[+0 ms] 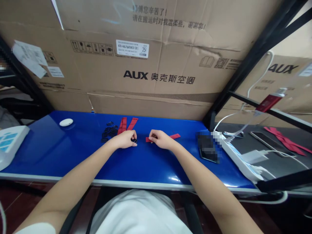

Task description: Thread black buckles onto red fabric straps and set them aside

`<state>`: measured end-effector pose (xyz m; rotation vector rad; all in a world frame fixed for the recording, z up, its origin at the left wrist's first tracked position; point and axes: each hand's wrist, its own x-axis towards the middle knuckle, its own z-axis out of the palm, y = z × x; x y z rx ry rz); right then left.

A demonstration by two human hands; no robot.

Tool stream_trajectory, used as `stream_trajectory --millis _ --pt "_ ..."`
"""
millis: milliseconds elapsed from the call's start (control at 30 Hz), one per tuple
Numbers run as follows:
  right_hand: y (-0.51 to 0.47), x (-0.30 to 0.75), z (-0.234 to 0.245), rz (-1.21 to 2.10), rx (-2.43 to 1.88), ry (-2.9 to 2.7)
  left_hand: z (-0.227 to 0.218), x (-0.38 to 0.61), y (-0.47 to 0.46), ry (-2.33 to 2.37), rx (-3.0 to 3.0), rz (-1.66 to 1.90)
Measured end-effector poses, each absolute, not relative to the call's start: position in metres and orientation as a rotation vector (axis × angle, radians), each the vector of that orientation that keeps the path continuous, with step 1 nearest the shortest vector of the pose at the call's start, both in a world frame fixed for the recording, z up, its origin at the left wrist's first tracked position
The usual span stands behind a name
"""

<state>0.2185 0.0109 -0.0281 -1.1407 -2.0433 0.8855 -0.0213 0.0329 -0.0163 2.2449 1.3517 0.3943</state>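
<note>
My left hand (126,139) rests on the blue table (73,152) with its fingers curled around a small black buckle (134,140). My right hand (159,139) is closed in a pinch on one end of a red strap (175,136) that lies flat toward the right. Just behind my left hand lie two more red straps (127,124) and a pile of several black buckles (109,130).
A white oval object (66,122) sits at the table's back left, a white device (9,143) at the left edge. A dark phone (207,148) and a white power strip (241,159) with cables lie right. Large cardboard boxes (146,71) stand behind.
</note>
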Motion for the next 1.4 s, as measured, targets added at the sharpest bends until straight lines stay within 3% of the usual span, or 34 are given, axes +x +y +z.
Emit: stream_trajectory --millis 367,733,1067,1233,1400 --pt "0.012 0.215 -0.028 1.065 -1.077 -1.876 -0.022 0.005 0.027 0.898 1.451 0.853" --pt "0.015 0.216 -0.024 1.057 -0.829 -1.868 -0.022 0.009 0.022 0.793 1.247 0.858" --pt "0.009 0.198 -0.028 1.357 -0.647 -1.502 -0.019 0.015 0.018 0.769 1.256 0.816" --pt "0.015 0.204 -0.032 1.189 -0.751 -1.643 -0.023 0.018 0.019 0.847 1.387 0.874" --pt "0.018 0.211 -0.029 0.798 -0.954 -1.853 -0.027 0.02 0.021 1.014 1.649 0.992"
